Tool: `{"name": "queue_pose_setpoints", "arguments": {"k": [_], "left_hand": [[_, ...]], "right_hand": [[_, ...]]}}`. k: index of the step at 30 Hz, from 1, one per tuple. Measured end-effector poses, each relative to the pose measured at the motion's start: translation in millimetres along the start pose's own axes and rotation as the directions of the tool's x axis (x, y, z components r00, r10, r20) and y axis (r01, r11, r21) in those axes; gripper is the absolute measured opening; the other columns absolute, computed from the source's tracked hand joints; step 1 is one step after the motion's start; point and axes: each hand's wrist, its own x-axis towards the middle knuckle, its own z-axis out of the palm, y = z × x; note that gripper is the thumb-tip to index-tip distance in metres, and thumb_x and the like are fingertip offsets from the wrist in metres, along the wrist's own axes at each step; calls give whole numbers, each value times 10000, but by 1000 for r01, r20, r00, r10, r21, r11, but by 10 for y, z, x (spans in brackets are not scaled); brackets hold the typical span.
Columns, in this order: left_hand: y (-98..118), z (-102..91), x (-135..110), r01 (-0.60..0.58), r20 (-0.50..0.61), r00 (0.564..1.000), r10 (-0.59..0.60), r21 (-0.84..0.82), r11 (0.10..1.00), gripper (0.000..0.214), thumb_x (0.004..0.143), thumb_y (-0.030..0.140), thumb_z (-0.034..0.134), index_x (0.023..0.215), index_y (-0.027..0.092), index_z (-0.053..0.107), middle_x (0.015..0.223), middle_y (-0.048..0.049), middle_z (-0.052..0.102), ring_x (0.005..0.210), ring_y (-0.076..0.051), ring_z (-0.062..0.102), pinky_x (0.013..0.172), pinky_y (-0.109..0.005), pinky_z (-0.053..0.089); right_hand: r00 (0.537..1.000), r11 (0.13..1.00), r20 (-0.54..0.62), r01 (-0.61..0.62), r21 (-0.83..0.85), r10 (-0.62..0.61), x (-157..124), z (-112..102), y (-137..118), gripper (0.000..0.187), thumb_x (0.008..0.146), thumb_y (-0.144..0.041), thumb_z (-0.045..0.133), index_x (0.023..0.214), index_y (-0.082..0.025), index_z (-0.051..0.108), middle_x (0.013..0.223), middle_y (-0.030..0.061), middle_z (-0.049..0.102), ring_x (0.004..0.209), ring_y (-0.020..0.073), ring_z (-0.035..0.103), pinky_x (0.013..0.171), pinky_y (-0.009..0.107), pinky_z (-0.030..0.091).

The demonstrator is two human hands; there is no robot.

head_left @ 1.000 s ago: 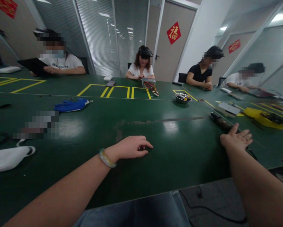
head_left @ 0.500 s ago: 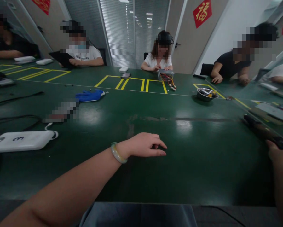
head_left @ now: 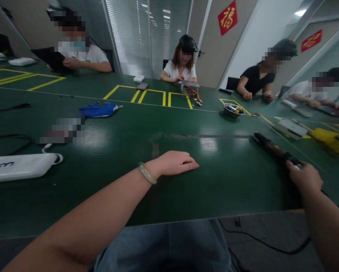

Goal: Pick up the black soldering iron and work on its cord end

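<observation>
My left hand (head_left: 173, 163), with a pale bangle (head_left: 147, 173) at the wrist, rests on the green tabletop (head_left: 214, 189) near its front edge. It holds nothing; its fingers stretch to the right, with a small gap by the thumb. Off to the right, my right hand (head_left: 307, 177) is closed round the near end of a long dark cylindrical tool (head_left: 273, 149). The tool points away and to the left, low over the table. Its exact kind is unclear, and my fingers hide part of its grip.
At the left lie a white power bank (head_left: 22, 168) and a blue glove (head_left: 98, 110). A metal bowl (head_left: 233, 110) of small parts sits farther back. Across the table, a person handles a grey box (head_left: 188, 86) with coloured wires. A yellow item (head_left: 330, 139) lies far right.
The view has swung to the right. My right hand and the dark tool have come farther into view. My left hand's fingers have moved closer together and lie lower against the table.
</observation>
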Motion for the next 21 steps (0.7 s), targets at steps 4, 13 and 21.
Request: {"name": "queue_pose_setpoints", "arguments": {"k": [4,13,21], "left_hand": [[2,17,21,-42,-34,998,43,32,999,460,990,536,334,1111,272,690,981,-17,673,900,-157,618,729,-261,441],[96,-48,8,-7,-434,895,106,224,974,335,964,356,470,1258,255,593,1257,-52,602,1226,-217,509,1067,-425,385],[-227,-112,-63,390,-623,769,-143,281,877,467,957,228,374,1417,151,414,1415,-107,483,1351,-242,395,1158,-449,293]], "right_hand": [[983,992,148,98,81,-109,-290,-115,-332,542,856,-416,638,1330,-161,573,1086,249,616,1098,350,551,812,468,358],[649,627,142,617,476,-747,-1553,-88,-2407,395,895,-337,592,1270,-218,554,1206,87,606,1129,255,551,980,419,401],[269,166,-47,711,684,-962,-2574,-192,-3487,774,854,-358,652,1508,-218,263,1449,128,378,1340,252,345,1080,463,297]]}}
